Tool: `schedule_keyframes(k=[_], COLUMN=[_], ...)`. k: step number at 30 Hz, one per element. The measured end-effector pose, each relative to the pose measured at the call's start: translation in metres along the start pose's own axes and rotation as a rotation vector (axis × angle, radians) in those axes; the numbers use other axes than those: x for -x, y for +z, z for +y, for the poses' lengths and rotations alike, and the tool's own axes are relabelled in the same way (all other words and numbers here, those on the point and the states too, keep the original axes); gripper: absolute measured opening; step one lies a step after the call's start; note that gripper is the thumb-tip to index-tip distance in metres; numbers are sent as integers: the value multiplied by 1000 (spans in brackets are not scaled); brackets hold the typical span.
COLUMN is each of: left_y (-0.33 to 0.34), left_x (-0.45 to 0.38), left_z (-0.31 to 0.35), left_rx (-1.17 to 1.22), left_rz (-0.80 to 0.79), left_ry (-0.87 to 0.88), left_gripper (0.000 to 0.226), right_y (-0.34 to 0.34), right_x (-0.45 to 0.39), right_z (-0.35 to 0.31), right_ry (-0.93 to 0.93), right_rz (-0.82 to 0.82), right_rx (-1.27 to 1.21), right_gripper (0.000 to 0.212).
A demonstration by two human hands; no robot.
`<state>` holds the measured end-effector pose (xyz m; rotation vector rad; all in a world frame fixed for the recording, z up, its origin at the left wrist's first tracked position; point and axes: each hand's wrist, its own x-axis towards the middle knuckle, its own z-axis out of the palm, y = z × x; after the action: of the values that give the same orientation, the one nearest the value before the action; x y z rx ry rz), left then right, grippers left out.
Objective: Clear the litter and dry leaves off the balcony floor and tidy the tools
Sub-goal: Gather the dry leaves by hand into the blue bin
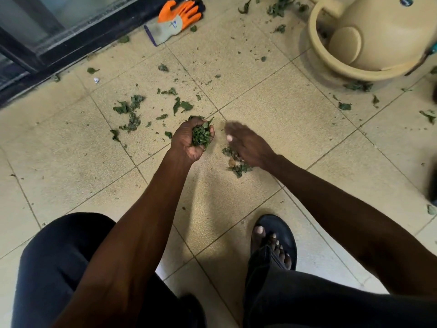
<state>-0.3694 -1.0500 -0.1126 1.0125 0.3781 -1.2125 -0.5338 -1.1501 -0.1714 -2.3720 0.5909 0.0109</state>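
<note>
Clutching a wad of crumpled green leaves in the left hand, fingers curled up round the bundle and palm turned upward, held just above the beige tiled balcony floor. Hovering close beside it, the right hand, motion-blurred, fingers extended and holding nothing as far as can be judged, above a small heap of green and brown leaf scraps on the tiles. Probably mid-gathering, with much left to do: more torn green leaves scattered on the tiles to the left, near the cream plastic pot and saucer at upper right, and along the dark sliding-door track; also a small white scrap of litter near that track. Lying by the door, well apart from both hands, an orange-and-grey work glove, not yet tidied away. Main risk: overfilling the left fist, already brimming, so that pressing in another pinch squeezes bits out between the fingers and back onto the floor. Likely too: dry fragments crumbling under a hard squeeze and leaving fine specks that bare fingers pick up poorly from the textured tile. Another hazard: the black sandal standing close to the heap, liable to grind leaves into the grout on any shift of weight. No bin or bag in view, so a carry of unknown length with a loose handful, apt to shed along the way.
</note>
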Motion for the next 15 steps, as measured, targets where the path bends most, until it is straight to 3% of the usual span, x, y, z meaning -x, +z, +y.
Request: schedule_keyframes(k=[4,10,15], left_y=[-1,-2,-4], left_x=[-1,-1,-1], left_z=[2,6,5], left_rx=[1,26,39], left_rz=[21,-3,23], left_ry=[5,8,-4], left_gripper=[20,21,24], right_y=[-4,20,25], right_x=[-37,8,56], right_z=[-5,-20,-1], right_ry=[88,-255,-257], right_rz=[-107,-171,-24], right_rx=[33,265,439], right_gripper=[63,65,58])
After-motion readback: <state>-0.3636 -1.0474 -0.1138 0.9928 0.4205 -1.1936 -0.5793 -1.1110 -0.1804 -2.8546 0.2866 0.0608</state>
